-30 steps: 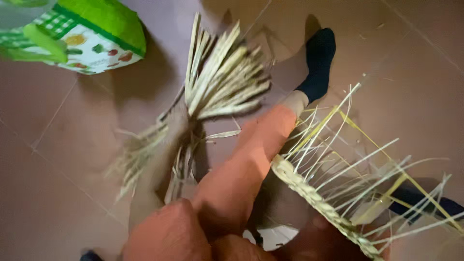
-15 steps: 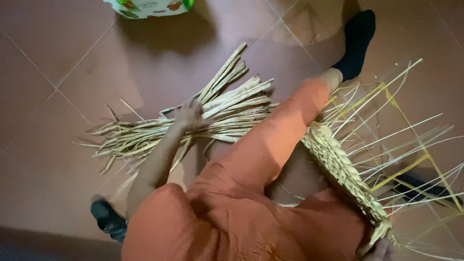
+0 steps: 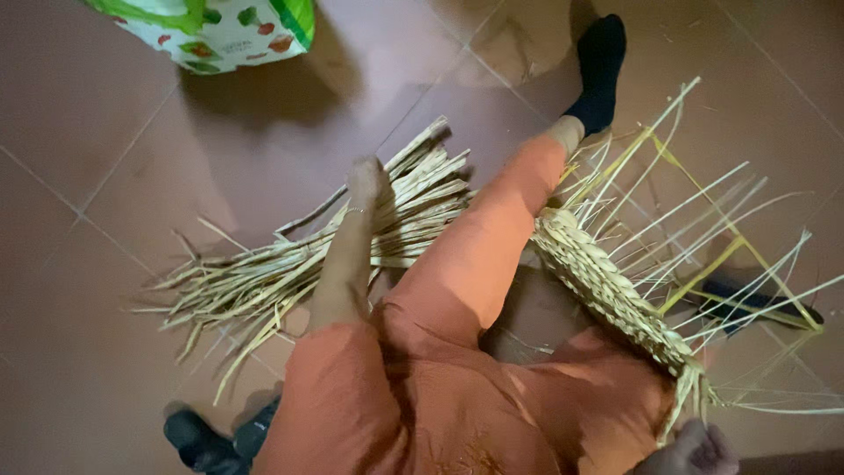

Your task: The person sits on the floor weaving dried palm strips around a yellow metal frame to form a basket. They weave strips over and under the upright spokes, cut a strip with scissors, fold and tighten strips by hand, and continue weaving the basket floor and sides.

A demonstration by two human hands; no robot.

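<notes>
My left hand (image 3: 367, 181) reaches out over my orange-clad knee and lies on a bundle of dried straw strips (image 3: 264, 281) spread on the tiled floor; its fingers are hidden in the strips. A woven straw braid (image 3: 598, 273) runs across my right thigh, with long loose strands (image 3: 703, 211) fanning out to the right. My right hand (image 3: 694, 450) shows only partly at the bottom edge, closed on the braid's near end.
A green and white printed bag (image 3: 229, 26) stands at the top left. My outstretched leg ends in a black sock (image 3: 600, 70) at the top. Another dark sock (image 3: 207, 435) is at the bottom left. A dark object (image 3: 747, 299) lies under the strands.
The view has swung, so the bundle now lies across the frame and the bag sits at the top edge. My left hand stays on the bundle. My right hand has come into view.
</notes>
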